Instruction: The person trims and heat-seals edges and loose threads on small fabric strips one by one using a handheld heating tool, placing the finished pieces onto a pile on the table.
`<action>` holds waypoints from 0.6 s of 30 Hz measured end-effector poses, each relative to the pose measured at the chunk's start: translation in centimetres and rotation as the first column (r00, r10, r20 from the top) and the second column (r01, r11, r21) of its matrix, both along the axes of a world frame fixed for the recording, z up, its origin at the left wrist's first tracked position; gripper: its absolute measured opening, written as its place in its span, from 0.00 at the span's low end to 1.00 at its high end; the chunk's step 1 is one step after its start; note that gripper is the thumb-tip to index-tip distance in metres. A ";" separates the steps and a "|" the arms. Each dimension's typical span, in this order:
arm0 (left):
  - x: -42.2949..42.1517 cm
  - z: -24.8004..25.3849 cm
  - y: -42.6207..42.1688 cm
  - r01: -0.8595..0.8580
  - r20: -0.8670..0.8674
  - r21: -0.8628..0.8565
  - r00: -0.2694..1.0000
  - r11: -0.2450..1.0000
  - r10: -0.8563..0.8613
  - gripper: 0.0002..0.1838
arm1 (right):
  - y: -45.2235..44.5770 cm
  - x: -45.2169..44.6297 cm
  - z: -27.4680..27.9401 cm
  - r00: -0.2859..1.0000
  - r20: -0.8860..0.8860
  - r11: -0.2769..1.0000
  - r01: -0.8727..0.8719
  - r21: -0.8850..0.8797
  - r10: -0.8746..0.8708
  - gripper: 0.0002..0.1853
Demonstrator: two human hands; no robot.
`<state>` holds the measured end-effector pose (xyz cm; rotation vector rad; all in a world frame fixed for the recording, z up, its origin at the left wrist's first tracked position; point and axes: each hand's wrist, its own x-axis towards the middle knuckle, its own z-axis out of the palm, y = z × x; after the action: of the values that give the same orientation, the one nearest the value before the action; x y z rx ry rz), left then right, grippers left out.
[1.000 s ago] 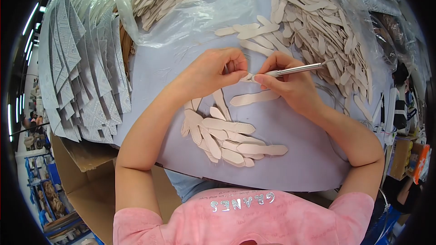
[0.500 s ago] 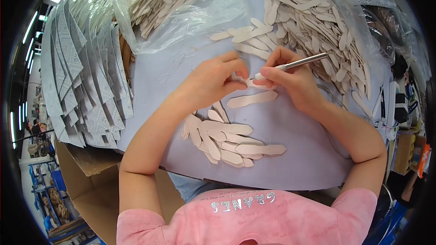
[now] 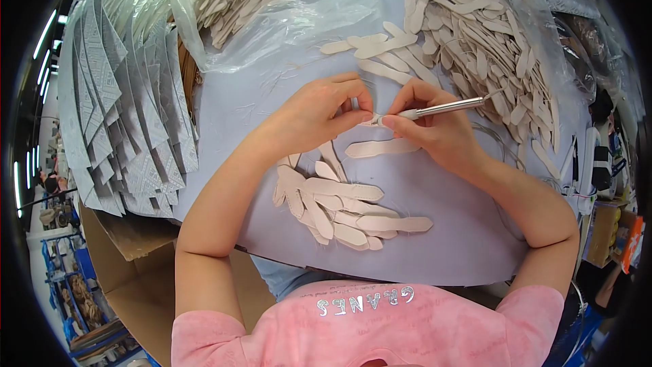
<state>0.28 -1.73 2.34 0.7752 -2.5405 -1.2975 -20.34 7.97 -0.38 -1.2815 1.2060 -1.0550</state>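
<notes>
Pinching a cream strip in the left hand, with a silver-and-white pen-shaped tool gripped in the right hand, tip close to the strip. Working over the tabletop's middle, between a loose piece and the far edge. See "GRANES" in silver, upside down, on the pink shirt; smaller print unreadable.

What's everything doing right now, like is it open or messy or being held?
Left hand: fingers pinching the small pale piece
Right hand: closed around the pen-like tool
Pen-like tool: held tilted
Small pale piece: partly hidden by fingers
Single strip: lying flat
Near pile: loose, overlapping
Big heap: messy, spread out
Plastic bag: crumpled
Patterned sheets: layered, overlapping
</notes>
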 end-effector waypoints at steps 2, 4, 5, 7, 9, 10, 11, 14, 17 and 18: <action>0.0 0.0 0.0 0.001 -0.007 -0.005 1.000 1.000 -0.001 0.04 | 0.0 0.0 -0.1 1.000 0.002 1.000 0.001 -0.012 -0.001 0.08; 0.0 0.0 0.0 -0.001 -0.006 -0.001 1.000 1.000 0.001 0.04 | 0.0 0.0 -0.3 1.000 -0.004 1.000 0.000 -0.022 0.000 0.08; 0.0 -0.1 0.0 -0.003 -0.006 0.003 1.000 1.000 0.003 0.04 | 0.0 0.0 -0.4 1.000 -0.010 0.999 -0.001 -0.032 0.001 0.08; 0.0 -0.1 -0.1 -0.004 -0.006 0.006 1.000 1.000 0.004 0.04 | 0.0 -0.1 -0.4 1.000 -0.017 0.999 -0.001 -0.044 0.001 0.08; 0.0 -0.1 -0.1 -0.047 -0.025 -0.052 0.999 0.998 0.046 0.05 | -0.1 -0.5 -0.4 0.998 0.063 1.000 -0.012 0.015 0.011 0.07; -0.1 0.1 0.0 -0.069 -0.036 -0.081 0.997 0.994 0.066 0.06 | -0.1 -0.7 -0.3 0.995 0.103 0.999 -0.020 0.044 0.015 0.07; -0.2 0.4 0.2 -0.068 -0.036 -0.083 0.997 0.994 0.065 0.06 | -0.1 -0.7 -0.1 0.995 0.103 0.999 -0.019 0.042 0.015 0.07; -0.2 1.5 1.0 -0.085 0.125 -0.050 0.988 0.995 0.091 0.06 | -0.2 -0.8 0.7 0.919 0.375 0.992 0.129 0.009 -0.123 0.05; 0.0 1.4 1.6 -0.155 0.119 0.073 0.982 0.985 0.146 0.06 | 0.0 -0.6 1.3 0.858 0.504 0.992 0.127 -0.024 -0.098 0.05; 0.1 1.3 1.7 -0.189 0.119 0.137 0.978 0.972 0.173 0.07 | 0.0 -0.6 1.3 0.822 0.564 0.991 0.128 -0.038 -0.085 0.05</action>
<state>0.37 -0.02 3.63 1.1071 -2.4038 -1.4297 -20.91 7.99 0.91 -0.8619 0.7909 -1.4470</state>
